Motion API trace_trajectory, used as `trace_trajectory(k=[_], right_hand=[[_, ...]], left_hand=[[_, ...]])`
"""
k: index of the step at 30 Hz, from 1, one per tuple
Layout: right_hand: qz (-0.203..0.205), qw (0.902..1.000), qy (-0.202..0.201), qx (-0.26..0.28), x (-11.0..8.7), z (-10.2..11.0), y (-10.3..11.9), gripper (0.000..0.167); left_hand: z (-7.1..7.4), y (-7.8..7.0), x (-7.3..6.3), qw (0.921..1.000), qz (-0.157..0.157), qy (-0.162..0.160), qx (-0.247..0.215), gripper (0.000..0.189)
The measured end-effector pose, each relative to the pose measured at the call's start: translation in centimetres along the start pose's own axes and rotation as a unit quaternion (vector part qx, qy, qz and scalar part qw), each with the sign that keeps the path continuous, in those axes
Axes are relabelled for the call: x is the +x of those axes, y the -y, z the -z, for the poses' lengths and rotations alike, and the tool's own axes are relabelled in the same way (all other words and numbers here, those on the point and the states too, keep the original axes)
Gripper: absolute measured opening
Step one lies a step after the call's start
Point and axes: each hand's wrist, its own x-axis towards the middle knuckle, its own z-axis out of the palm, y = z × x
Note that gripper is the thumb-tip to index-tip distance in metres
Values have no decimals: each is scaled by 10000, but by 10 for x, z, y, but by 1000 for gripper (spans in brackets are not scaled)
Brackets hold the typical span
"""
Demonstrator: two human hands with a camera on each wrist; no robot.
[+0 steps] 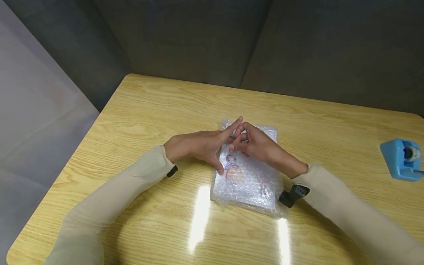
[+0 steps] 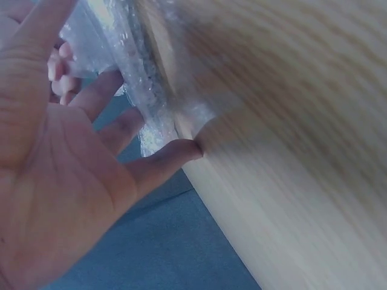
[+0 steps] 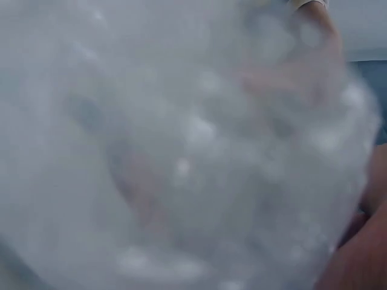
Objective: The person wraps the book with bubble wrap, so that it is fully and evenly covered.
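Observation:
A flat package in clear bubble wrap (image 1: 245, 187) lies on the wooden table. Through the wrap shows a white surface with a small printed figure (image 1: 230, 162) in colour. My left hand (image 1: 207, 145) spreads over the package's left side, thumb and fingers stretched apart; in the left wrist view its palm (image 2: 66, 187) faces the camera beside the bubble wrap. My right hand (image 1: 256, 144) has its fingers curled and pinches the bubble wrap near the left fingertips; the exact grip is partly hidden. Blurred bubble wrap (image 3: 193, 157) fills most of the right wrist view.
A blue tape dispenser (image 1: 399, 162) with a roll in it stands at the table's right side. Dark panels (image 1: 198, 40) rise behind the table (image 1: 159, 99), and a grey one (image 1: 36, 92) stands at the left. Black straps circle both wrists.

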Motion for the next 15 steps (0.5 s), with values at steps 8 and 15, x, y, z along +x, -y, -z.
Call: trace_trajectory(k=[8,15], right_hand=[[-248,9983,43,-528,6,-4,-3,27],[-457,9927,-44,-1115,9,-5,2,33]], left_hand=[[0,-2,0,9998,176,12,120,151],[0,-2,1,9997,197,35,124,150]])
